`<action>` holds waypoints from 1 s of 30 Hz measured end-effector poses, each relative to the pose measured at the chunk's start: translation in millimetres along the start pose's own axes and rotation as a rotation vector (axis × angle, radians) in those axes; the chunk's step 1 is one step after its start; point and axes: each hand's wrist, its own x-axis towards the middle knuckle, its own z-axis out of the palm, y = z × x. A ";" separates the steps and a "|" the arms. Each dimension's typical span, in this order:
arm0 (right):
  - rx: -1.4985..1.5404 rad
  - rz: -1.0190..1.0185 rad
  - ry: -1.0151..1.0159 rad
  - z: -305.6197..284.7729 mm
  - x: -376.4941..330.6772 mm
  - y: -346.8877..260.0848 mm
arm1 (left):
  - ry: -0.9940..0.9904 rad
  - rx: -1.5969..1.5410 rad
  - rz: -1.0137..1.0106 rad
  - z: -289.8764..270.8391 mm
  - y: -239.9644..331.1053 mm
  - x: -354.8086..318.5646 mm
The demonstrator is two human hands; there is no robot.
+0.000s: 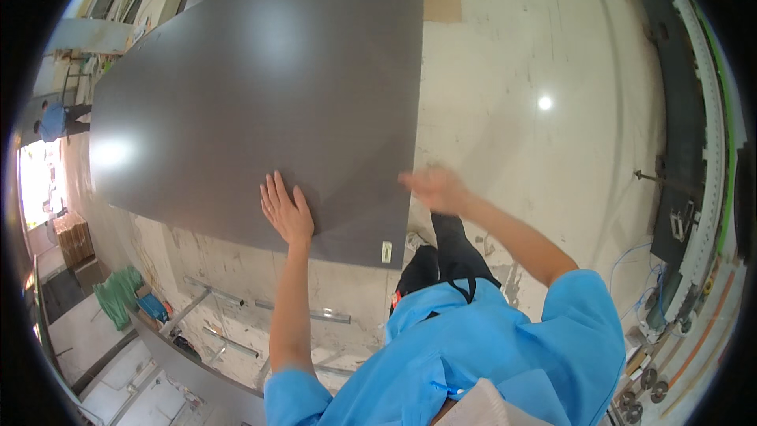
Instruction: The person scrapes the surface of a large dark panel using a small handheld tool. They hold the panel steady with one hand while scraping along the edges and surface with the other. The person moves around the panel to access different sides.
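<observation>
Blue shirt [489, 331] nearest; beyond it a broad dark panel [252, 126] lies flat, its handling seemingly unfinished. The person's left hand [288, 211] rests spread on it, grasping nothing; the blurred right hand [439, 189] is by its edge, grip unclear. One corner bears a pale label [386, 252].

A small pale label [386, 252] sits on a grey panel [339, 95], near the corner at five o'clock, just inside the two edges that meet there. Narrow and longer than it is wide, the label runs roughly from twelve to six o'clock and bears darker marks, too small to make out. It lies at six o'clock from the middle of the view. No words, numbers or signs can be read.
</observation>
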 end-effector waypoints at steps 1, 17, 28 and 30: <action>0.061 0.051 0.152 -14.1 29.8 31.6 | 0.004 0.002 -0.001 1.4 -1.2 0.4; -0.061 0.329 0.326 -137.0 220.1 227.7 | 0.038 -0.031 0.001 3.2 -2.5 -0.5; -0.066 0.180 0.236 -6.9 21.4 17.6 | 0.104 -0.075 0.012 15.1 -7.2 -3.2; -0.105 0.122 0.193 20.7 -21.8 -21.9 | 0.122 -0.055 0.020 18.0 -8.5 -3.9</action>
